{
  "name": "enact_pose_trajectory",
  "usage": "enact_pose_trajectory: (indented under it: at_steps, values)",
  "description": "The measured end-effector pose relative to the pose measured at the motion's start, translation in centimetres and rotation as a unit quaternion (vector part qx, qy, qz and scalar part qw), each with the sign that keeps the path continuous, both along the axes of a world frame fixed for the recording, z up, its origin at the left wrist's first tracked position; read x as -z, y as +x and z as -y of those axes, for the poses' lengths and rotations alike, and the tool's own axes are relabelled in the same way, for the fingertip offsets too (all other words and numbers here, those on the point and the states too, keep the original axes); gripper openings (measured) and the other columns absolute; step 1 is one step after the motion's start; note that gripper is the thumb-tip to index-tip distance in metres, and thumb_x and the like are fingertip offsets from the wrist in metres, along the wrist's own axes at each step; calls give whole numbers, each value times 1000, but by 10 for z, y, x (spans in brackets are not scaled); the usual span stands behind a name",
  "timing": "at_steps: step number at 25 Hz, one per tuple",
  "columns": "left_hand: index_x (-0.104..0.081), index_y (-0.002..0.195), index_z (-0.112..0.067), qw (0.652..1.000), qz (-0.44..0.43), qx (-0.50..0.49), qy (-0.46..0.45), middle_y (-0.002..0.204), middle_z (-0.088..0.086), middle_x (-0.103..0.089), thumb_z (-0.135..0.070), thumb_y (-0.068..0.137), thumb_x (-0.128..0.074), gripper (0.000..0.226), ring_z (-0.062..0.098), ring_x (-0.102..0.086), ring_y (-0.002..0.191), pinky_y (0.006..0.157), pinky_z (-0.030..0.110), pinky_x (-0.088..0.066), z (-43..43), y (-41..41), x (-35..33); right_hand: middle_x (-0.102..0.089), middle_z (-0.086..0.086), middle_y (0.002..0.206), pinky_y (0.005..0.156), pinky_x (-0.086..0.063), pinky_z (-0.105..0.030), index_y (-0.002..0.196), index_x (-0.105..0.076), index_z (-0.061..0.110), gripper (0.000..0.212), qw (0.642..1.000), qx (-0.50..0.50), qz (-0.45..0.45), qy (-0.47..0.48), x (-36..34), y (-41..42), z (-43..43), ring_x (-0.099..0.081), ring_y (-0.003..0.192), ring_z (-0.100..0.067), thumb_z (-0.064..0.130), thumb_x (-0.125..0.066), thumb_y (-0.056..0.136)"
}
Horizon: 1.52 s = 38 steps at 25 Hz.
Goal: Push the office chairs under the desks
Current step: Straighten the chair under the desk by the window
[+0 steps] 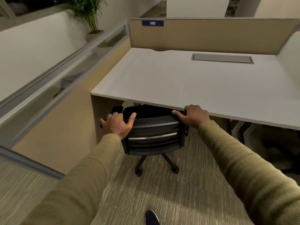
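Observation:
A black mesh-backed office chair (pixel 154 133) stands on the carpet with its seat under the front edge of a white desk (pixel 186 82). Only its backrest, the tip of one armrest and part of the wheeled base show. My left hand (pixel 118 124) grips the backrest's top left corner, thumb over the mesh. My right hand (pixel 193 116) grips the top right corner, its fingers curled over the rim just below the desk edge.
A beige partition (pixel 211 34) with a blue "382" plate (pixel 152 23) backs the desk. A glass-topped divider (pixel 48 88) runs along the left. A grey cable flap (pixel 222 58) is set in the desktop. Dark shapes sit under the desk at right. My shoe (pixel 151 217) is on the carpet.

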<state>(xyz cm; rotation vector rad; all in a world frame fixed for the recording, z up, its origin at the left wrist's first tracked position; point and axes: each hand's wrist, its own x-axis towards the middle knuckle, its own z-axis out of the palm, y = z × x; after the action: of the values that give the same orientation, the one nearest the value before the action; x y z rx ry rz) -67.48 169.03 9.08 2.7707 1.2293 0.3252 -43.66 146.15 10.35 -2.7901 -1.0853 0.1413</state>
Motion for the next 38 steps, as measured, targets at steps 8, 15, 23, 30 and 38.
enact_pose_trajectory:
  at_steps: [8, 15, 23, 30, 38]
  values:
    - [-53, 70, -21, 999, 15, 27, 18, 81, -2, -51, -77, 92, -29, 65, 23, -50, 87, 99, 59, -37, 61, -57, -9, -51, 8, 79, 69, -42, -38, 69, -43, 28, 68, 997, 20, 27, 64, -1, -92, 92, -52, 80, -18, 90, -20, 81]
    - [-52, 60, -21, 995, 62, 65, 32, 68, 0, -53, -76, 86, -25, 67, 24, -49, 74, 83, 46, -34, 129, -103, -16, -58, 7, 74, 66, -36, -35, 69, -53, 23, 73, 988, 86, 76, 99, 0, -169, 181, -51, 73, -15, 86, -19, 87]
    - [-52, 60, -22, 986, 108, 119, 35, 63, -2, -53, -73, 86, -26, 63, 23, -50, 66, 82, 43, -39, 171, -90, -21, -54, 9, 59, 64, -44, -33, 59, -49, 22, 78, 981, 129, 97, 108, -9, -176, 234, -54, 59, -13, 88, -15, 83]
    - [-54, 63, -20, 985, 100, 134, 38, 67, 0, -55, -74, 87, -23, 67, 23, -51, 69, 88, 46, -41, 163, -40, -21, -55, 9, 59, 63, -50, -33, 62, -53, 22, 79, 981, 144, 90, 97, -15, -132, 230, -55, 58, -12, 89, -17, 81]
    - [-52, 62, -20, 984, 94, 148, 39, 65, -2, -53, -76, 86, -23, 67, 24, -53, 69, 89, 48, -41, 134, 59, -10, -56, 9, 66, 62, -42, -32, 66, -52, 24, 73, 982, 154, 97, 59, -11, -44, 206, -55, 65, -14, 86, -16, 83]
